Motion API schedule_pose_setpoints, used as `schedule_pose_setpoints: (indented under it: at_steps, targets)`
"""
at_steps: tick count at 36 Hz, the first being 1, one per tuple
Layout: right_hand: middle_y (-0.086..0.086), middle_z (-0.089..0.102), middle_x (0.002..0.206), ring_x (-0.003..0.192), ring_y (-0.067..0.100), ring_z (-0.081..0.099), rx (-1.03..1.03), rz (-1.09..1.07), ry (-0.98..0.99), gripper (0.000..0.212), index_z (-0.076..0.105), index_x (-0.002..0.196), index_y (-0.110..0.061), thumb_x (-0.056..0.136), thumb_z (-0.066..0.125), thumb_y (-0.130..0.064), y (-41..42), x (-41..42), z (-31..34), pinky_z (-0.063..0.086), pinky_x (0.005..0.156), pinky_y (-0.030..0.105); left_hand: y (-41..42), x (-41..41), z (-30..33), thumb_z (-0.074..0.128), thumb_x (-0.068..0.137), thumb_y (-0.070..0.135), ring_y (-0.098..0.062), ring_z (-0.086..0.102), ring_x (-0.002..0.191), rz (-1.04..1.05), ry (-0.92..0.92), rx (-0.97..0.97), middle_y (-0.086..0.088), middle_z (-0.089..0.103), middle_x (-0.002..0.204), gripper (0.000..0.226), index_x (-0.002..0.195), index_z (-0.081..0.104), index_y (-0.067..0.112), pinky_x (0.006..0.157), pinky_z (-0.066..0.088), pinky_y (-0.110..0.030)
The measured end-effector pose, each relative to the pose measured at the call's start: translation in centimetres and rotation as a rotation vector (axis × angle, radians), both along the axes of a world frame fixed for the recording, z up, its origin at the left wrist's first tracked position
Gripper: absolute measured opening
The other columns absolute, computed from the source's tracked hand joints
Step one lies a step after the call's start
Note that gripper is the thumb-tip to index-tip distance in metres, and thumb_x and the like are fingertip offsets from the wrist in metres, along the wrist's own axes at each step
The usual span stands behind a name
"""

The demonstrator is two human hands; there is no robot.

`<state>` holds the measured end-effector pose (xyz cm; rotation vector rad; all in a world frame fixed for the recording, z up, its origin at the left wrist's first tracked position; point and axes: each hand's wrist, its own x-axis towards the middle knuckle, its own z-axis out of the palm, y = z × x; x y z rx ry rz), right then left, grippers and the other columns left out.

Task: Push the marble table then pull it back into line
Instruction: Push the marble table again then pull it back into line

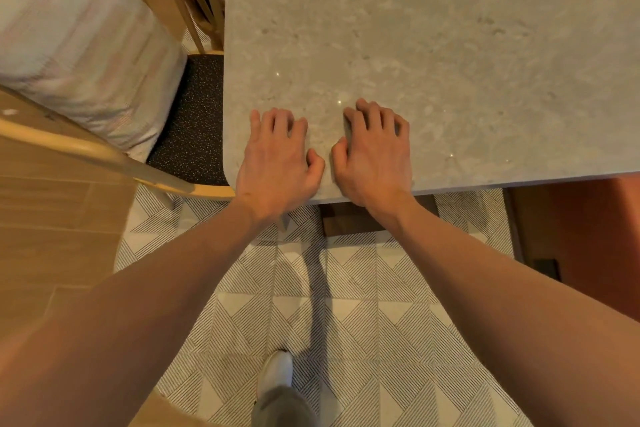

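Left hand (277,163) and right hand (374,156) hide marble table (450,62) edge.

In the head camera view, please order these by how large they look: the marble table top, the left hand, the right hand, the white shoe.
1. marble table, by far.
2. left hand and right hand, alike.
3. white shoe, though partly hidden by the trouser leg.
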<state>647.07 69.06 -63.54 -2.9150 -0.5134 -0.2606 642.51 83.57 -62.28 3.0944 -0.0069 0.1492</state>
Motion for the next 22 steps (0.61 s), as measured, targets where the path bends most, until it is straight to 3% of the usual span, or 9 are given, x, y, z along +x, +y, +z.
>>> schedule_pose_setpoints:
  at_steps: [9,15,22]
  targets:
    - [0.01,0.053,0.143,0.128,0.027,0.048,-0.011,-0.03,-0.019,0.052,0.056,0.133,-0.011,0.091,0.036,-0.035,2.1,1.9,-0.1,0.032,0.109,0.043,2.4,2.4,-0.9,0.05,0.088,0.031,-0.039,0.052,0.099,-0.025,-0.176,-0.107,-0.022,0.058,0.103,0.043,0.11,0.062,-0.004,0.093,0.048,-0.057]
    - [0.012,0.053,0.142,0.126,0.029,0.049,-0.001,-0.051,-0.022,0.053,0.056,0.131,-0.008,0.091,0.033,-0.035,4.2,3.6,0.0,0.033,0.108,0.044,4.7,4.7,-1.7,0.053,0.085,0.026,-0.037,0.056,0.096,-0.045,-0.291,-0.133,-0.019,0.06,0.1,0.038,0.11,0.064,-0.001,0.086,0.05,-0.051]
    - [0.014,0.057,0.137,0.124,0.03,0.051,0.03,-0.085,-0.023,0.052,0.059,0.126,-0.006,0.09,0.034,-0.034,6.9,5.6,-0.2,0.036,0.107,0.047,7.5,7.2,-1.8,0.05,0.087,0.029,-0.033,0.057,0.101,-0.058,-0.27,-0.117,-0.016,0.061,0.106,0.041,0.115,0.064,0.002,0.079,0.046,-0.038]
